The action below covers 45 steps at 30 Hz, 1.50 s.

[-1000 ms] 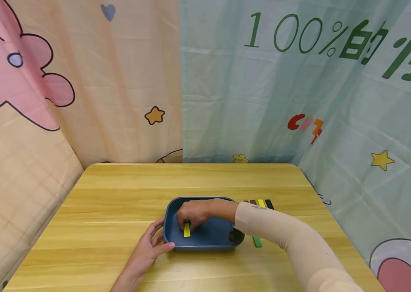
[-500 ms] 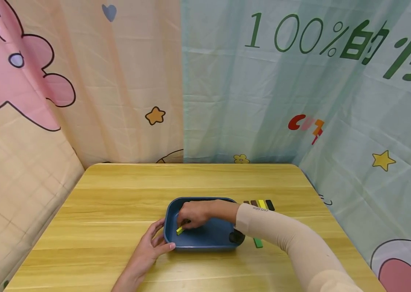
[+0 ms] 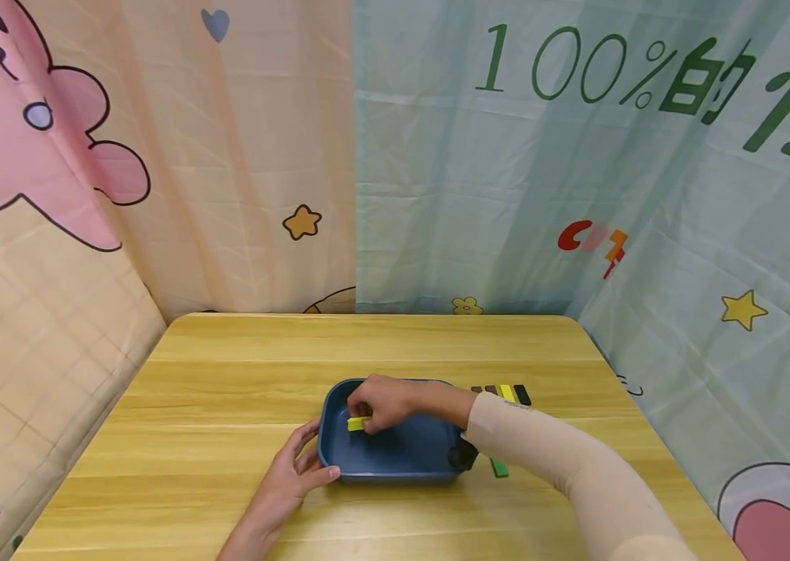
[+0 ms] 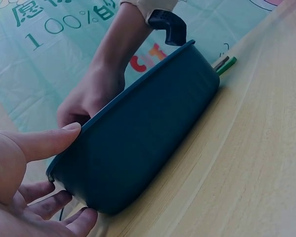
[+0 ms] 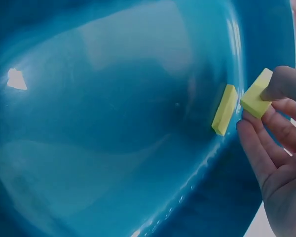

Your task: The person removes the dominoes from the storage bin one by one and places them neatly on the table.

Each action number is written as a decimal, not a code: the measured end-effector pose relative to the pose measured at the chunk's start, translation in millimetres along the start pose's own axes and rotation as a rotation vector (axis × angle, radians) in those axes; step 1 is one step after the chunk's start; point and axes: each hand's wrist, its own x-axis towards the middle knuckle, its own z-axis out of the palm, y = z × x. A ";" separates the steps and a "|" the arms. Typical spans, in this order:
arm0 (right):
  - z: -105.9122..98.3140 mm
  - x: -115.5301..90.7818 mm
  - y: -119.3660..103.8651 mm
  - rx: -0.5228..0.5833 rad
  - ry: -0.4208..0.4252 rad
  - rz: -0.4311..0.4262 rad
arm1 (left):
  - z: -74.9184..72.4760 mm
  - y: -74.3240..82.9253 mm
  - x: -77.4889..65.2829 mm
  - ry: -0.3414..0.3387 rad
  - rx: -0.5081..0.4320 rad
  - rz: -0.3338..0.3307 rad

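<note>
A blue plastic tray [image 3: 402, 460] with raised walls stands at the middle of the table. My left hand [image 3: 288, 479] holds its near left corner; in the left wrist view the thumb [image 4: 52, 143] lies at the rim and the fingers touch the outer end wall. Inside the tray, my right hand [image 3: 382, 401] pinches a small yellow block [image 5: 257, 94] between thumb and fingers. Close beside it in the right wrist view, a second yellow block shape [image 5: 224, 109] lies against the tray's inner edge; whether it is a block or a reflection I cannot tell.
To the tray's right, partly hidden by the right sleeve [image 3: 563, 452], lie several flat strips: a yellow one [image 3: 507, 392], a black one [image 3: 523, 395], brown ones and a green one [image 3: 499, 468]. A black wrist device [image 3: 463, 454] hangs over the tray's right end.
The right hand has lifted slightly and turned. The yellow block, which pointed toward the near side a second ago, now points left. My left hand keeps its place on the tray.
</note>
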 end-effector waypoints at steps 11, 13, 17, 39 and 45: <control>-1.9 -22.6 0.1 0.233 0.214 0.099 | 0.7 1.0 -0.8 0.017 0.023 0.004; -0.6 -28.2 -0.7 0.285 0.257 0.141 | 1.5 0.6 -0.5 0.019 0.022 0.008; 2.5 -39.7 -2.9 0.399 0.351 0.229 | 2.2 -0.3 -0.9 0.025 0.022 0.009; 15.7 -99.6 -6.5 1.012 0.778 0.496 | 1.1 -0.6 2.5 0.042 0.039 0.005; 23.1 -119.4 -4.4 1.069 0.866 0.534 | 0.9 -1.4 3.2 0.038 0.042 0.012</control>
